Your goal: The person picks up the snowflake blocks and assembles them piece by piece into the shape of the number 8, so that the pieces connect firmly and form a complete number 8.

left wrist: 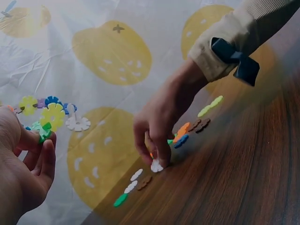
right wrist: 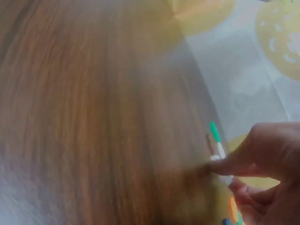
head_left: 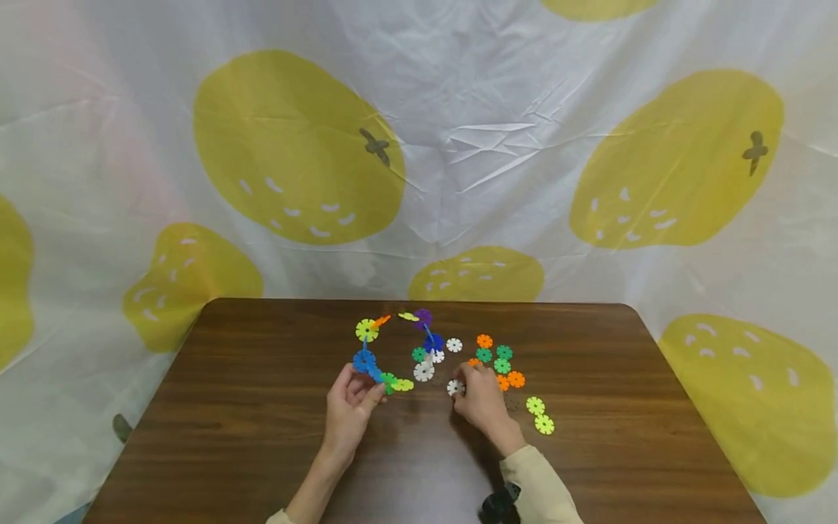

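My left hand (head_left: 347, 416) grips a curved chain of notched plastic discs by its blue and green pieces. The chain runs through a blue disc (head_left: 364, 361), a yellow disc (head_left: 366, 330) and a purple disc (head_left: 423, 318) to a white disc (head_left: 423, 371) at its other end. In the left wrist view it hangs off the table beyond the fingers, with a green disc (left wrist: 44, 131) at the thumb. My right hand (head_left: 486, 402) reaches down to the tabletop and pinches a loose white disc (left wrist: 157, 165) between thumb and fingers. Part of that disc is hidden.
Loose discs lie on the brown wooden table (head_left: 229, 407) around the right hand: green (head_left: 503, 351), orange (head_left: 516, 379) and yellow (head_left: 544, 424) ones, and a white one (head_left: 455, 345) farther back. A white curtain (head_left: 471, 153) with yellow fruit prints hangs behind the table.
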Demonstrator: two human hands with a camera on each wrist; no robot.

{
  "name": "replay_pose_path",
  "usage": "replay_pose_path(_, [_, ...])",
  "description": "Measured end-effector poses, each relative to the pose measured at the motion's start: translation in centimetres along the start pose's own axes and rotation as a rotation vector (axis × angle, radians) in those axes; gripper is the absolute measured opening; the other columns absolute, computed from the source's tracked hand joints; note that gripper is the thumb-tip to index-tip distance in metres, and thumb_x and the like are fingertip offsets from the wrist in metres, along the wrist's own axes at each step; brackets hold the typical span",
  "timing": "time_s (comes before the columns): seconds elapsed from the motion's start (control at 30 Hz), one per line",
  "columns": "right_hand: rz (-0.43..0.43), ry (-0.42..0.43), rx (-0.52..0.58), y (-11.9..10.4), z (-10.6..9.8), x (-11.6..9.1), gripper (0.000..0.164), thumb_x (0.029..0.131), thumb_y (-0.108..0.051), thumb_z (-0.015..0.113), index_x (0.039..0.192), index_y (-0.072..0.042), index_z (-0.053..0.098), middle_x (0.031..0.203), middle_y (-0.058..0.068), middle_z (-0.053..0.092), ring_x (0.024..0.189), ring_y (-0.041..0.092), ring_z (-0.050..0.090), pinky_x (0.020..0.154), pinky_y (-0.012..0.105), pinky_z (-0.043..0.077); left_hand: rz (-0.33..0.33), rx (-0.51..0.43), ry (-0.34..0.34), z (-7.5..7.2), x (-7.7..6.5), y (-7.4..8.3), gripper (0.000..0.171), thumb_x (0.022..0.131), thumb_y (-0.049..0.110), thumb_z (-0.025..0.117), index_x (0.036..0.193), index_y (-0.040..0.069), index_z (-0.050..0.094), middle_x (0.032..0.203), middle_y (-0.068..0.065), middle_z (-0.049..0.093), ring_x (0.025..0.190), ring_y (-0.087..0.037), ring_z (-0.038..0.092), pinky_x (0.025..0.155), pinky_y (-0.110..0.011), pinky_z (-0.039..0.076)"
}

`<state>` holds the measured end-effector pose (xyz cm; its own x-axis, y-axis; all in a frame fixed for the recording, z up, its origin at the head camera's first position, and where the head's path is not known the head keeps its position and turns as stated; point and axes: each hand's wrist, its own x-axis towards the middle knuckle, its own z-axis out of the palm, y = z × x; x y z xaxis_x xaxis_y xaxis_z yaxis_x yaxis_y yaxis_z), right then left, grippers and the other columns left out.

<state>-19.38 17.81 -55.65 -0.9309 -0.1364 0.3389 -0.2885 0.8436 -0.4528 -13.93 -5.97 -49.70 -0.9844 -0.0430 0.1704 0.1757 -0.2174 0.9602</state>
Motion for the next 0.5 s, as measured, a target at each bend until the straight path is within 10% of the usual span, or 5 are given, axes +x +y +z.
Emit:
replay_pose_path(0.3, [0.178, -0.037, 0.536, -2.7, -3.1, -1.3, 0.012, 0.084, 0.002, 0.077, 0.087, -0.007, 0.07, 0.076, 0.005, 0.068, 0.067, 0.007, 0.059, 0.064, 0.02, 0.051, 0.025, 0.035, 0.014, -0.3, 0.1, -0.4, 0.028, 0.091, -0.014, 0.063, 0.116, -0.013, 0.051, 0.098, -0.007, 0.062, 0.084, -0.01, 0.067, 0.075, -0.022, 0.06])
replay_pose_path(0.5, [0.129, 0.018, 0.826, -6.3, -5.4, -1.9, 0.013, 0.087, -0.004, 0.078, 0.097, -0.004, 0.071, 0.088, 0.016, 0.074, 0.076, 0.012, 0.069, 0.072, 0.022, 0.059, 0.035, 0.041, 0.026, -0.2, 0.1, -0.6, 0.026, 0.091, -0.014, 0.063, 0.115, -0.013, 0.051, 0.098, -0.008, 0.063, 0.083, -0.009, 0.067, 0.075, -0.022, 0.06])
